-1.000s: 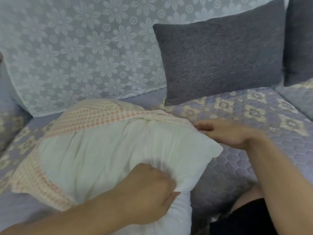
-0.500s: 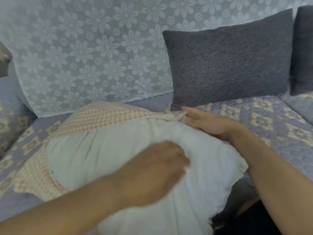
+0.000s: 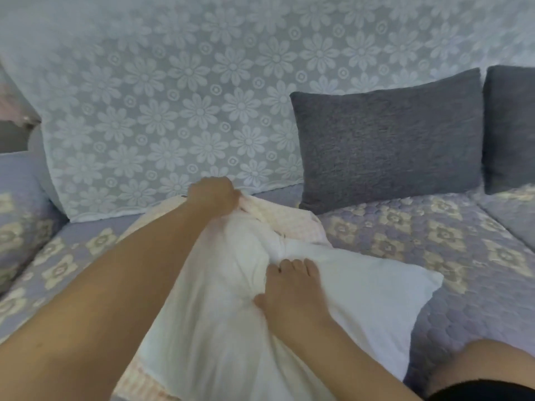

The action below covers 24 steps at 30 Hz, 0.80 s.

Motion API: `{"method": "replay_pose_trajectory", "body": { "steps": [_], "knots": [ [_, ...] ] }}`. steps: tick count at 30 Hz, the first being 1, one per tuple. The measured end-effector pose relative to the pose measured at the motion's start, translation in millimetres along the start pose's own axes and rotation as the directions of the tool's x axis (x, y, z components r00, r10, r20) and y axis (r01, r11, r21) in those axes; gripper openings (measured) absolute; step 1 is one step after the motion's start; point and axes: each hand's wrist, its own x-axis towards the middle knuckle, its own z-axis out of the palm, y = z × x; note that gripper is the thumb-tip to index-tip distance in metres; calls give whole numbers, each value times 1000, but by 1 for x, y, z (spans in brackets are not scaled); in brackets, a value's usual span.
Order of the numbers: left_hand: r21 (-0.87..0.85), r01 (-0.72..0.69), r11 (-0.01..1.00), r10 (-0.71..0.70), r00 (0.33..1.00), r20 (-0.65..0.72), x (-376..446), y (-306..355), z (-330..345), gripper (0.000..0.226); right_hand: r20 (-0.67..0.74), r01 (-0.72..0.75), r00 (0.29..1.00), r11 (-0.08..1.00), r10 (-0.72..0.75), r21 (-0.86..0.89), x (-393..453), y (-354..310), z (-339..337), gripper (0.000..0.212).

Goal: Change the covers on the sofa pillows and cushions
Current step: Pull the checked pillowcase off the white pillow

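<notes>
A white pillow insert lies on the sofa seat, partly inside a pink-checked cover. My left hand reaches to the far end and grips the edge of the cover there. On the near middle of the insert, my right hand presses down with its fingers dug into the white fabric, bunching it. Most of the cover is hidden under the insert and my left forearm; a strip of it shows at the bottom left.
A dark grey cushion leans on the backrest to the right, a second one beside it. A white floral lace throw covers the backrest. My knee is at the bottom right.
My left hand moved from the near side of the insert to the far edge of the cover. My right hand left the cover's edge and came down onto the insert.
</notes>
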Motion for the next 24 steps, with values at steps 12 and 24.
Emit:
{"method": "replay_pose_trajectory", "body": {
  "steps": [12, 24],
  "knots": [
    [-277, 261, 925, -272, 962, -2, 38, -123, -30, 44, -616, -140, 708, 923, 346, 358, 21, 88, -115, 12],
    [-564, 359, 744, -419, 907, 25, -45, -217, 82, 31, -137, -299, 951, 938, 277, -174, 84, 75, -8, 35]
  ]
}}
